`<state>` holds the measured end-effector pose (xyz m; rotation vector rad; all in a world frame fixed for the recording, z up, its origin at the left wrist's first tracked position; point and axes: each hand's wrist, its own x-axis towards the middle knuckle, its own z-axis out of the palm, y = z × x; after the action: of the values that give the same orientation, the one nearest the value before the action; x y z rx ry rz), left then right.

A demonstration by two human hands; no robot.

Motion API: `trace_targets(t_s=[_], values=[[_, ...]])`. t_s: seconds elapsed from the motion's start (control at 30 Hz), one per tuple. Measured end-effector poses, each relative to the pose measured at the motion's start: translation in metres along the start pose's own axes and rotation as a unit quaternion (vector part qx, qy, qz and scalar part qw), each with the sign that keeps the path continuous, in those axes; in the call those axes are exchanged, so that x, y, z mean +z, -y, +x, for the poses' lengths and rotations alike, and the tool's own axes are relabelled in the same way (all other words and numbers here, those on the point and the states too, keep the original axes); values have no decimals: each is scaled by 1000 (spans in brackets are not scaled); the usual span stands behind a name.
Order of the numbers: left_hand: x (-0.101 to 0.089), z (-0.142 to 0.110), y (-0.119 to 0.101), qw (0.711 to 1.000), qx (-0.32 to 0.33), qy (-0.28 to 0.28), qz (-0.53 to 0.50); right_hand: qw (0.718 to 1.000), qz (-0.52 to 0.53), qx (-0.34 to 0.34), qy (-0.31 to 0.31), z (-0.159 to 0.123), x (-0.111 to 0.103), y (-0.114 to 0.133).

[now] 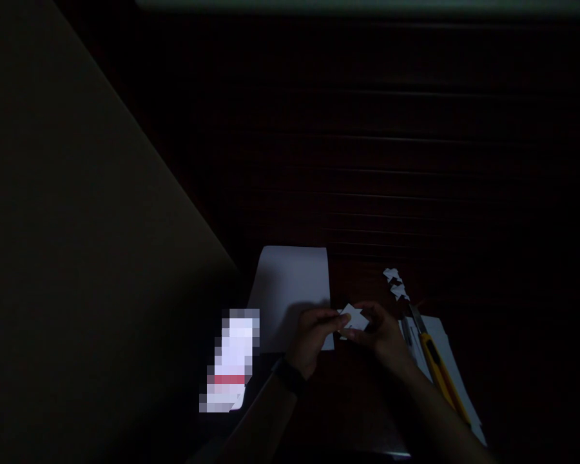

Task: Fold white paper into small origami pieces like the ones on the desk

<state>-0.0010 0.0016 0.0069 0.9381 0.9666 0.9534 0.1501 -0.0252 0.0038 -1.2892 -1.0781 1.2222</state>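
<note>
Between my two hands is a small piece of folded white paper (354, 316), its corners pointing outward. My left hand (315, 334), with a dark band on the wrist, pinches its left side between thumb and fingers. On the opposite side, my right hand (381, 332) grips it by the lower edge and the back. Some of the right fingers are hidden behind the paper. A larger white sheet (292, 277) lies flat behind and to the left of my hands.
A lit, blurred-out phone screen (234, 351) glows at the left. Small folded paper pieces (395, 283) lie at the back right. A yellow utility knife (437, 367) with its blade showing rests on white papers (457, 367) beside my right forearm. The room is dark.
</note>
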Motion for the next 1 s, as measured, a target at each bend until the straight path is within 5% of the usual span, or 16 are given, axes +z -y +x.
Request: trace_targets(t_s=[0.47,0.73,1.0], values=[[2,0,3,1000,-26,-5,-4,994,-28,-21,-105,3,-9,-3],[-2,5,10,999,7,-35,-14,997,-29,-14,-75,3,-5,2],[0,4,8,999,34,-6,20,996,-29,-47,-70,4,-6,0]])
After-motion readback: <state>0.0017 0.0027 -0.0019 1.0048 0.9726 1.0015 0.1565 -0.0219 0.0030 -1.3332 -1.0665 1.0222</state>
